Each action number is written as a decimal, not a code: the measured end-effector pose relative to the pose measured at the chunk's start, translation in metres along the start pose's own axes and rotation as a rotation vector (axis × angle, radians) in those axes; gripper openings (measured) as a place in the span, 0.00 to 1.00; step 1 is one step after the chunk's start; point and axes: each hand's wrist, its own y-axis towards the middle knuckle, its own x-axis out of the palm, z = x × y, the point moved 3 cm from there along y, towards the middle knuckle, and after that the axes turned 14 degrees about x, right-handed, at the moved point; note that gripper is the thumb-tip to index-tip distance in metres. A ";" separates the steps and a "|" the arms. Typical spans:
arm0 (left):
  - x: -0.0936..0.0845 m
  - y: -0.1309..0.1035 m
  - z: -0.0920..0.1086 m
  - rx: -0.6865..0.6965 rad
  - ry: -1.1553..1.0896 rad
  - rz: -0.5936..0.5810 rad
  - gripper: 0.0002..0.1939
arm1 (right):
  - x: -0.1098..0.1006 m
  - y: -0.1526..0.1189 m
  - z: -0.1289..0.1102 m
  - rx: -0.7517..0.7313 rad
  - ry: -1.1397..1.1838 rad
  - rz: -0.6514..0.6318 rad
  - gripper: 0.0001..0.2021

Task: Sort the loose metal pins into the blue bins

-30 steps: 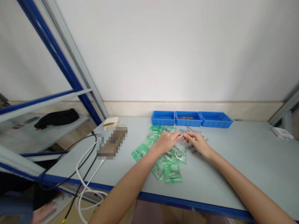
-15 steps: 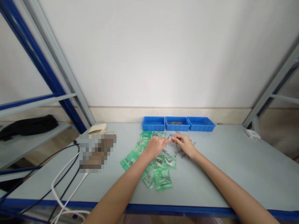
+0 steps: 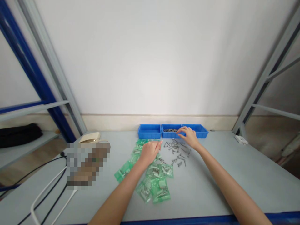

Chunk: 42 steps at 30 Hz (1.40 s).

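My left hand [image 3: 150, 152] is over the green plastic bags [image 3: 160, 197], its fingers closed with the thumb pressed to them; whatever they may hold is hidden. Through the bags several pale pieces and metal parts show. My right hand [image 3: 190, 137] hovers by the front of the middle blue bin [image 3: 172, 135], thumb and fingers apart, nothing visible between them. Small metal pieces fill the bottom of that bin. Loose screws [image 3: 180, 156] lie scattered on the grey table between and below my hands.
A left blue bin [image 3: 149, 134] and a right blue bin [image 3: 202, 134] flank the middle one along the wall. On the left are a cream box [image 3: 90, 137], a blurred-out object [image 3: 87, 167] and cables [image 3: 38, 195]. A white adapter [image 3: 241, 140] sits at far right.
My hands have parted. The right one has lifted off the loose screws toward the bins and opened, uncovering the screws. My left hand remains over the bags. The whole view has shifted slightly.
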 end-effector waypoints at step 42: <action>0.011 -0.004 0.010 0.084 -0.144 -0.025 0.16 | 0.006 -0.065 -0.055 -0.258 0.271 -0.020 0.10</action>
